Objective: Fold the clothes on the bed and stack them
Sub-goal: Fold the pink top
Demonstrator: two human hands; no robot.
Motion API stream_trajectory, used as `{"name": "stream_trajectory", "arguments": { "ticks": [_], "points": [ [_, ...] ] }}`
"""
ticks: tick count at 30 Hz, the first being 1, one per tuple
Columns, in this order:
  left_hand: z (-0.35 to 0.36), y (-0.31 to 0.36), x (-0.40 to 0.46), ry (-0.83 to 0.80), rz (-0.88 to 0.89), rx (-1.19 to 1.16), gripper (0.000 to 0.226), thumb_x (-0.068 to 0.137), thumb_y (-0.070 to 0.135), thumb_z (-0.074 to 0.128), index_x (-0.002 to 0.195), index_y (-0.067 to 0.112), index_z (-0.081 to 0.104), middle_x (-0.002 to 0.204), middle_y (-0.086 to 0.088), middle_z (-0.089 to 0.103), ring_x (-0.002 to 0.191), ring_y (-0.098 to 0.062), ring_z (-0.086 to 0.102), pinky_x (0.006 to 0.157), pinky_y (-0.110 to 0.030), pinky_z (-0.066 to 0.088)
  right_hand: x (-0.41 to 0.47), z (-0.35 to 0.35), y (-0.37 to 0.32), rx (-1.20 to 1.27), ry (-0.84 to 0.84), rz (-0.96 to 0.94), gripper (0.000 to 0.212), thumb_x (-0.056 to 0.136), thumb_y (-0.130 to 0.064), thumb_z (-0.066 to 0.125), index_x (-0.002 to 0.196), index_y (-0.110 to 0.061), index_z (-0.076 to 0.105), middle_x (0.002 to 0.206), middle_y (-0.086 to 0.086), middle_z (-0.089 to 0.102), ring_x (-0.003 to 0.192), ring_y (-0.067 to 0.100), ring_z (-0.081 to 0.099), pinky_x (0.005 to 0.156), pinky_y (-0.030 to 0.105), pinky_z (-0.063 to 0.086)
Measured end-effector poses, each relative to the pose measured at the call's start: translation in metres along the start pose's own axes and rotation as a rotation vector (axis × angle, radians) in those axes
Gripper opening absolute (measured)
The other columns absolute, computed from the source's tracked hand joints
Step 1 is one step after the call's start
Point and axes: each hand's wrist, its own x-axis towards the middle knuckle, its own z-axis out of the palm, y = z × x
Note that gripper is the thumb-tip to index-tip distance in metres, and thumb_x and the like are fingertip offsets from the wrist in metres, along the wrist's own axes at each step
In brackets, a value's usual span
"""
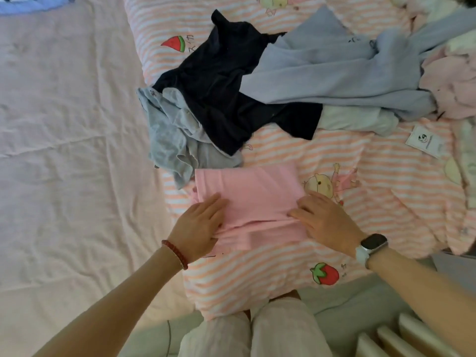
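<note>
Beyond our hands, a navy garment [226, 99] and grey garment [175, 140] lie heaped; the pink garment [252, 197] sits under our flat-pressing left hand [199, 224] and right hand [327, 220].

Folded pink cotton garment [253, 199] lying on the striped bed, with unfolded clothes lying beyond it.

It is sitting flat as a neat rectangle, one layer overlapping along its near edge. Just past it, a crumpled grey jersey piece [171, 135], a spread dark navy top [224, 91] and long pale blue ribbed trousers [334, 70] are overlapping in a loose heap.
</note>
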Motion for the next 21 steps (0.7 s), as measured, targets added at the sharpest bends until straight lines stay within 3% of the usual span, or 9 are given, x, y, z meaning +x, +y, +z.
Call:
{"name": "stream_trajectory", "arguments": {
  "ticks": [2,5,8,11,13,14,16,18,21],
  "points": [
    [0.022,0.013,-0.014,-0.135,-0.041,0.016,0.042,0.045,0.009,0.077,0.083,0.011,0.060,0.112,-0.012,0.067,0.101,-0.031,0.065,0.070,-0.035,0.056,-0.013,0.017,-0.010,0.012,-0.030,0.025,0.034,0.071,0.003,0.062,0.098,-0.017,0.057,0.076,0.005,0.056,0.071,0.025,0.057,0.087,0.045,0.051],
    [0.040,0.026,-0.024,-0.250,-0.139,0.068,0.041,0.040,0.011,0.083,0.077,0.013,0.066,0.112,-0.010,0.067,0.099,-0.030,0.065,0.068,-0.034,0.055,-0.022,0.032,-0.023,0.071,-0.101,0.130,0.047,0.061,0.005,0.075,0.096,-0.020,0.056,0.078,0.003,0.055,0.078,0.027,0.059,0.083,0.043,0.053],
    [0.041,0.025,-0.029,-0.333,-0.151,0.136,0.041,0.039,0.032,0.085,0.071,0.017,0.066,0.106,-0.009,0.068,0.093,-0.028,0.066,0.065,-0.036,0.054,-0.029,0.041,-0.035,0.052,-0.186,0.121,0.014,0.079,-0.018,0.057,0.089,-0.024,0.065,0.082,0.001,0.062,0.088,0.028,0.063,0.082,0.041,0.054],
    [0.029,0.025,-0.021,-0.296,-0.135,0.165,0.033,0.056,0.056,0.068,0.058,0.024,0.061,0.078,0.004,0.066,0.071,-0.019,0.063,0.059,-0.033,0.050,-0.027,0.036,-0.043,0.050,-0.150,0.203,0.031,0.081,-0.029,0.041,0.078,-0.021,0.070,0.077,-0.002,0.062,0.082,0.024,0.062,0.083,0.035,0.039],
    [0.022,0.024,-0.004,-0.132,-0.168,0.141,0.033,0.074,0.048,0.045,0.058,0.023,0.059,0.066,0.007,0.062,0.062,-0.017,0.060,0.061,-0.033,0.048,-0.014,0.032,-0.043,0.038,0.040,0.286,0.027,0.081,-0.021,0.041,0.081,-0.014,0.067,0.081,0.002,0.062,0.081,0.026,0.060,0.083,0.034,0.032],
    [0.021,0.023,0.006,-0.036,-0.194,0.127,0.033,0.077,0.041,0.040,0.065,0.020,0.063,0.072,0.003,0.066,0.067,-0.019,0.062,0.064,-0.034,0.049,-0.004,0.033,-0.042,0.020,0.142,0.323,0.026,0.082,-0.018,0.041,0.089,-0.012,0.066,0.087,0.005,0.062,0.087,0.028,0.060,0.085,0.035,0.032],
    [0.023,0.020,0.030,0.091,-0.261,0.156,0.036,0.080,0.033,0.037,0.091,0.014,0.066,0.102,-0.007,0.068,0.094,-0.029,0.064,0.076,-0.041,0.051,0.024,0.034,-0.041,-0.027,0.222,0.394,0.032,0.085,-0.016,0.040,0.111,-0.011,0.059,0.109,0.010,0.061,0.109,0.030,0.053,0.097,0.044,0.033],
    [0.033,0.016,0.050,0.045,-0.355,0.225,0.050,0.084,0.040,0.035,0.122,0.014,0.055,0.132,-0.013,0.053,0.122,-0.036,0.050,0.095,-0.052,0.042,0.055,0.039,-0.040,-0.056,0.115,0.443,0.044,0.090,-0.023,0.033,0.130,-0.013,0.045,0.135,0.011,0.050,0.129,0.029,0.038,0.107,0.054,0.027],
    [0.063,0.012,0.056,-0.098,-0.428,0.262,0.070,0.084,0.060,0.027,0.144,0.023,0.030,0.149,-0.013,0.032,0.136,-0.038,0.030,0.107,-0.059,0.018,0.078,0.059,-0.030,-0.114,-0.191,0.440,0.054,0.094,-0.036,0.019,0.143,-0.020,0.032,0.151,0.010,0.030,0.140,0.030,0.025,0.110,0.058,0.015]
  ]
}}
